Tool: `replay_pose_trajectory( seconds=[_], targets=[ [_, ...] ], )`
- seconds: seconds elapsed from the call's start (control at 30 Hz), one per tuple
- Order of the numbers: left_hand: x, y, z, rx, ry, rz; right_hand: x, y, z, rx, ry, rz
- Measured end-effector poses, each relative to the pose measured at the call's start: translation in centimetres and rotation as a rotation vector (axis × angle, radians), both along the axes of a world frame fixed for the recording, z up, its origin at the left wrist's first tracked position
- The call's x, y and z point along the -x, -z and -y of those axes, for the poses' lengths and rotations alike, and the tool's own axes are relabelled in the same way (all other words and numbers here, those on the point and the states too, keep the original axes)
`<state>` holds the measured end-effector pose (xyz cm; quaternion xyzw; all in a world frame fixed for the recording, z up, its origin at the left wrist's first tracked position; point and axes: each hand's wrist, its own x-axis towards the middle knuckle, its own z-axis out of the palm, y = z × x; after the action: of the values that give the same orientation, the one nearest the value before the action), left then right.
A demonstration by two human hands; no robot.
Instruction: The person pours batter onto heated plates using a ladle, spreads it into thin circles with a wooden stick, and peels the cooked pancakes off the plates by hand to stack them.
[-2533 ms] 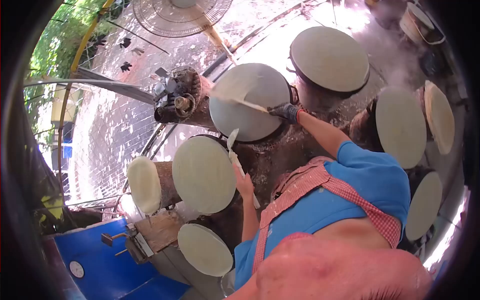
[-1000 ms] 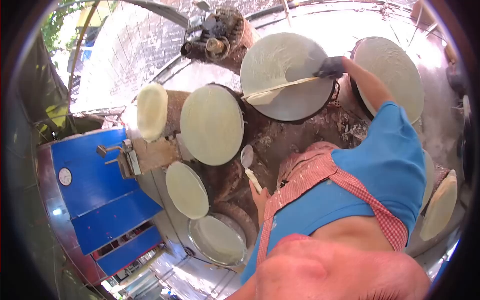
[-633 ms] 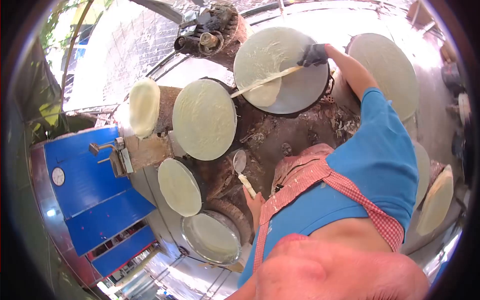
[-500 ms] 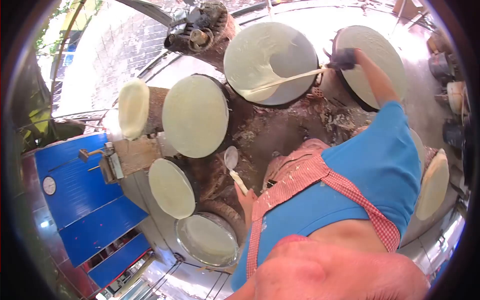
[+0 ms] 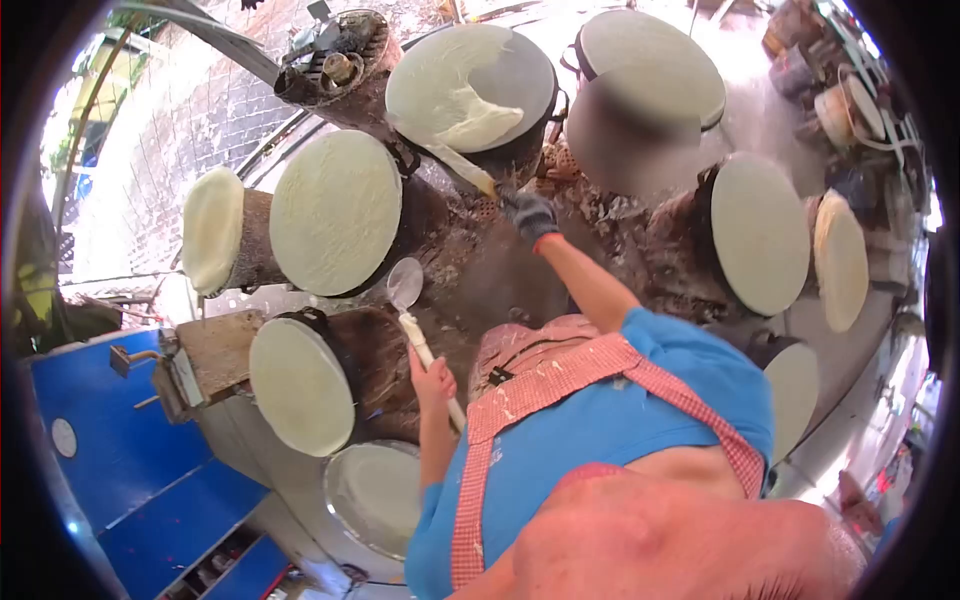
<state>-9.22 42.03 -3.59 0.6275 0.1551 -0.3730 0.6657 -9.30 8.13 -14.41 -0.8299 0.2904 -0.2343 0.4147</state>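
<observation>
My right hand [image 5: 530,215], in a dark grey glove, is closed round a long, flat, batter-smeared spatula [image 5: 465,170]. The spatula's far end reaches the near edge of the round griddle [image 5: 515,75] at the top middle. On that griddle, pale batter [image 5: 440,80] covers the left part and bunches in a thick fold, while a grey part at the right shows less batter. Bare, my left hand [image 5: 433,380] grips the pale, batter-caked handle of a ladle [image 5: 405,283]. The ladle's round bowl points up, near a batter-covered griddle [image 5: 335,215].
More round pale-topped griddles stand around me, at the upper right [image 5: 655,65], right [image 5: 760,235] and lower left [image 5: 300,385]. A basin [image 5: 375,495] of pale batter sits at lower left. Blue panels [image 5: 120,400] stand at the left. A blurred patch hides part of the upper right.
My right hand has swung left and closer to my body with the spatula. Batter on the top griddle now bunches toward its middle. My left hand still holds the ladle; the view has shifted.
</observation>
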Motion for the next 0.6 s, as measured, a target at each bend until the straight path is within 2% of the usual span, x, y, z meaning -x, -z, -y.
replay_pose_trajectory(
  seconds=[0.03,0.07,0.13,0.2,0.23,0.3,0.33,0.37,0.43,0.5,0.53,0.57,0.6],
  targets=[
    [0.4,-0.2,-0.6,0.021,-0.002,0.005,-0.3,-1.9,-1.1,0.127,0.014,-0.248],
    [0.9,-0.8,-1.0,0.004,0.019,0.031,0.0,2.0,0.8,0.33,-0.029,-0.403],
    [1.6,-0.9,-1.7,0.054,0.013,0.016,3.6,0.3,2.2,0.473,0.085,-0.518],
    [1.9,-1.2,-3.4,0.092,0.02,0.01,7.4,-6.9,1.7,0.354,0.166,-0.578],
    [2.1,-1.1,-4.0,0.128,-0.014,-0.032,6.8,-6.5,1.9,0.364,0.183,-0.561],
    [3.0,-0.6,-4.0,0.194,-0.055,-0.078,4.7,-1.6,3.3,0.209,0.302,-0.343],
    [3.1,-0.6,-4.3,0.254,-0.079,-0.1,0.9,6.6,5.0,0.13,0.224,-0.109],
    [2.9,-0.6,-4.5,0.316,-0.105,-0.116,0.2,3.7,3.7,0.144,0.217,-0.097],
    [3.0,0.4,-3.9,0.387,-0.122,-0.126,-0.5,-5.1,-1.0,0.248,-0.034,-0.194],
    [3.1,-0.6,-4.1,0.609,-0.28,-0.289,-0.6,2.1,3.4,0.278,0.009,-0.552],
    [2.9,0.3,-4.8,0.694,-0.257,-0.329,1.4,3.2,6.5,0.365,0.005,-0.549],
    [2.7,-0.2,-4.3,0.684,-0.248,-0.308,2.8,3.4,8.7,0.455,0.005,-0.554],
    [3.2,-0.9,-4.0,0.696,-0.213,-0.249,4.2,-2.5,8.8,0.264,0.037,-0.539]
  ],
)
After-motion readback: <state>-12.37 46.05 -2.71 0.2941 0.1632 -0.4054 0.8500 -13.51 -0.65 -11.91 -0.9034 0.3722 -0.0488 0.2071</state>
